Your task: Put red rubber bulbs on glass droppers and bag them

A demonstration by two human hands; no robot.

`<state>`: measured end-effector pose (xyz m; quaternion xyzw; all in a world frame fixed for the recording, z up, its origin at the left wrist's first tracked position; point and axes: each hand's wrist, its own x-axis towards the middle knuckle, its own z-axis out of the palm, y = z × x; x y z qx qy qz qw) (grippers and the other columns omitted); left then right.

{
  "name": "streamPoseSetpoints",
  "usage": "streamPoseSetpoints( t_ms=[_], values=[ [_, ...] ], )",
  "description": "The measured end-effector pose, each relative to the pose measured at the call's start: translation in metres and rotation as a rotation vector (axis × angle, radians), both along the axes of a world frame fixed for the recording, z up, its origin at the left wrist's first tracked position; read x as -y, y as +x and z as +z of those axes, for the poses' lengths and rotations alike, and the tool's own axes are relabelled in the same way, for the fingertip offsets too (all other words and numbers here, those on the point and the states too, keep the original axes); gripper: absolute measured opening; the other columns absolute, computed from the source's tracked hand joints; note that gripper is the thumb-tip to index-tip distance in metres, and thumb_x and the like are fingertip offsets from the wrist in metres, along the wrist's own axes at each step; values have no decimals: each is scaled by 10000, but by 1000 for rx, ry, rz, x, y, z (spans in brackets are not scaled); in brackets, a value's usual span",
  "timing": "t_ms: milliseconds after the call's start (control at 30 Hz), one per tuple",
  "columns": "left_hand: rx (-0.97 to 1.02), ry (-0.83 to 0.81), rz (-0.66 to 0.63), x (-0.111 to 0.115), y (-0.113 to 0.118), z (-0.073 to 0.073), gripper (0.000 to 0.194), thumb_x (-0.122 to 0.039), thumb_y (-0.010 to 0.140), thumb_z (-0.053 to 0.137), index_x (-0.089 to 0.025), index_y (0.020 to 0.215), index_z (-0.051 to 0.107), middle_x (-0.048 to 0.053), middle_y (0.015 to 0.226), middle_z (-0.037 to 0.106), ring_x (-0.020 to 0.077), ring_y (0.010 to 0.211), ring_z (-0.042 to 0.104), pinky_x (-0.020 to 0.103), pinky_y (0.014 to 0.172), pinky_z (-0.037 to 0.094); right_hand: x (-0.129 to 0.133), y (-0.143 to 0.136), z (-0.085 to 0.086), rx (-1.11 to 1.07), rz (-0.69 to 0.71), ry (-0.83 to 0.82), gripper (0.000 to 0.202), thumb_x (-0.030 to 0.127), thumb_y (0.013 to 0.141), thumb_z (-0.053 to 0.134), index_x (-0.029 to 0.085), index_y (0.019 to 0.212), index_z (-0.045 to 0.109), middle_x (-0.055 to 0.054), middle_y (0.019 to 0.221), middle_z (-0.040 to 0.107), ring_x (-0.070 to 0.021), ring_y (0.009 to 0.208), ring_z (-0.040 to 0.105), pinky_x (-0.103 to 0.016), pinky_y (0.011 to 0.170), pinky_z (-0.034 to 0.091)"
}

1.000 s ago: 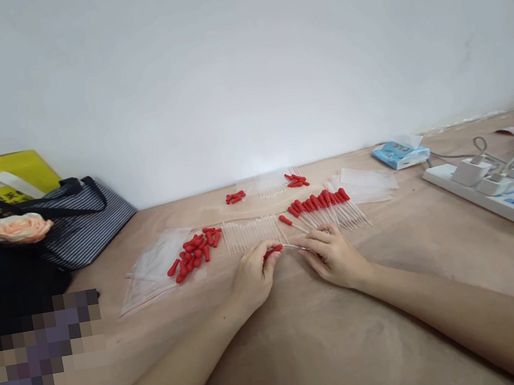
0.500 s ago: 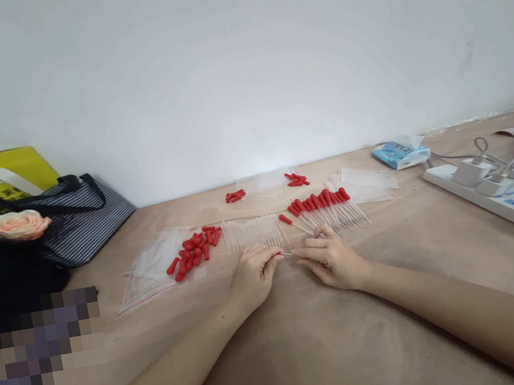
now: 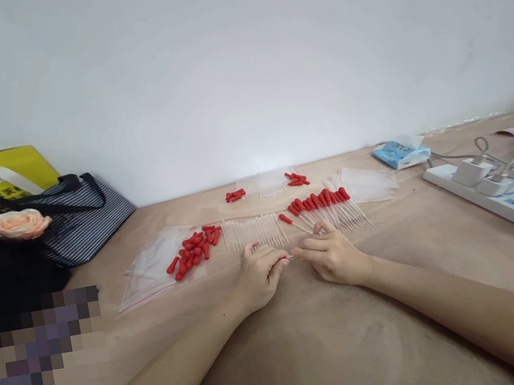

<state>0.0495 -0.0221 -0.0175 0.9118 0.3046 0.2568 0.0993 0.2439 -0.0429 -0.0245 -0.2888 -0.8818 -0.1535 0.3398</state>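
Note:
My left hand [image 3: 263, 275] pinches a red rubber bulb, nearly all of it covered by my fingers. From the right, my right hand [image 3: 331, 255] pinches a thin clear tube [image 3: 290, 258], a short piece of which shows between the two hands. Loose red bulbs [image 3: 195, 253] lie in a pile at the left, partly on clear bags. A row of clear tubes [image 3: 254, 232] lies behind my hands. To the right of it, several tubes fitted with red bulbs [image 3: 320, 200] lie side by side, with one bulb-tipped tube [image 3: 286, 218] apart at their left.
Clear zip bags [image 3: 142, 274] lie at the left, others [image 3: 366, 182] behind right. Smaller red bulb groups [image 3: 235, 195] lie near the wall. A striped bag [image 3: 78, 216] stands left; a tissue pack [image 3: 401, 154] and a power strip [image 3: 510, 203] are right.
My left hand has shifted slightly right, closer to my right hand. Less of the tube and of the red bulb shows between the fingers.

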Motion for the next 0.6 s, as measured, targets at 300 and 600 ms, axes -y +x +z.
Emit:
streamPoseSetpoints(
  t_ms=[300, 600],
  values=[
    [31, -4, 104, -4, -5, 0, 185, -297, 820, 460, -241, 984, 525, -15, 865, 650, 144, 801, 573, 430, 951, 157, -4, -1, 0, -94, -23, -315, 198, 201, 851, 404, 173, 924, 586, -51, 879, 647, -135, 780, 561, -305, 736, 329],
    [94, -176, 181, -6, -9, 4, 114, -314, 748, 539, -205, 780, 546, -44, 719, 622, 133, 679, 558, 399, 892, 269, -1, 10, 1, -157, 3, -439, 197, 249, 851, 415, 166, 922, 579, -66, 854, 616, -140, 789, 554, -261, 698, 416]
  ],
)
